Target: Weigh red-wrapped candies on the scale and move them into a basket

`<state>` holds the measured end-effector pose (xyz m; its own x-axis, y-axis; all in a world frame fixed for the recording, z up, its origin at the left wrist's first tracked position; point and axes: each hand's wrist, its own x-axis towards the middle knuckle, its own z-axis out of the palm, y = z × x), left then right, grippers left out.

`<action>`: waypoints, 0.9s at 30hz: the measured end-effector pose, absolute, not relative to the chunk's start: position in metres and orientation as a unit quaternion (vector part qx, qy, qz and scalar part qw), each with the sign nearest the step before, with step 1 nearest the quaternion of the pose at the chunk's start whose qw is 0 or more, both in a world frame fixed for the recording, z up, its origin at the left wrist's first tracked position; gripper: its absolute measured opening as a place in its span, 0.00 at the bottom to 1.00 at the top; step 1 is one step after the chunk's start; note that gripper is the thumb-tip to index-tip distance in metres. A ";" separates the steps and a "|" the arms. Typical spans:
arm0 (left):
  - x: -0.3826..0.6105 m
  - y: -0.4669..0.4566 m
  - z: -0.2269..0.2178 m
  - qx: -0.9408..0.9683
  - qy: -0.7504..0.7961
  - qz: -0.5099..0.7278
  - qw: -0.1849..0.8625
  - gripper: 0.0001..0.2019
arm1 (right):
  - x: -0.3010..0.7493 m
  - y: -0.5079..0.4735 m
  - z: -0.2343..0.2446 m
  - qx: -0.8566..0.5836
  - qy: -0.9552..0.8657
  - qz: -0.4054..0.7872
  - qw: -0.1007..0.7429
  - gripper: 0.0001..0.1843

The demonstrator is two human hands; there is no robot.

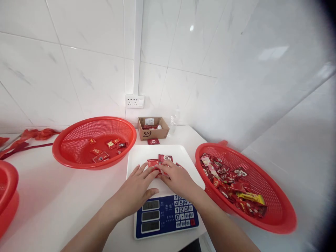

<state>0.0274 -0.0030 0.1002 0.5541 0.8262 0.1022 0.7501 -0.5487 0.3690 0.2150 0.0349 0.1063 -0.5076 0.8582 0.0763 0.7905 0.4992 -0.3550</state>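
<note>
Several small red packets (165, 158) lie on the white pan (139, 152) of a digital scale, partly hidden under my fingers. My left hand (138, 187) reaches in from the left with its fingers spread, the fingertips touching the near-left edge of the packets. From the other side my right hand (180, 178) rests over the packets, fingers stretched out and thumb apart, and a red wrapper shows between them. The scale's blue panel (168, 218), with three displays and a keypad, faces me below the pan. The digits are too faint to read.
At the right stands a red basket (278, 196) with many wrapped packets. Another red basket (78, 161), left of the scale, holds several packets. Behind the pan are a cardboard box (154, 134), a red packet (153, 141) and a clear bottle (173, 124). More red basketware (10, 182) borders the left.
</note>
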 end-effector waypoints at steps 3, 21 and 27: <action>0.025 -0.001 0.099 0.862 0.470 0.131 0.140 0.24 | 0.206 0.033 0.105 -0.458 -0.865 0.158 0.132 0.14; 0.024 -0.001 0.098 0.869 0.458 0.136 0.129 0.22 | 0.232 0.035 0.103 -0.488 -0.796 0.186 0.306 0.19; 0.028 -0.002 0.098 0.876 0.454 0.095 0.134 0.23 | 0.241 0.016 0.087 -0.465 -0.851 0.155 0.191 0.19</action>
<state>0.0276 -0.0017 0.0980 0.5705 0.8200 0.0456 0.7691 -0.5530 0.3204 0.2407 0.0165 0.0865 -0.4951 0.8498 0.1806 0.7313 0.5199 -0.4415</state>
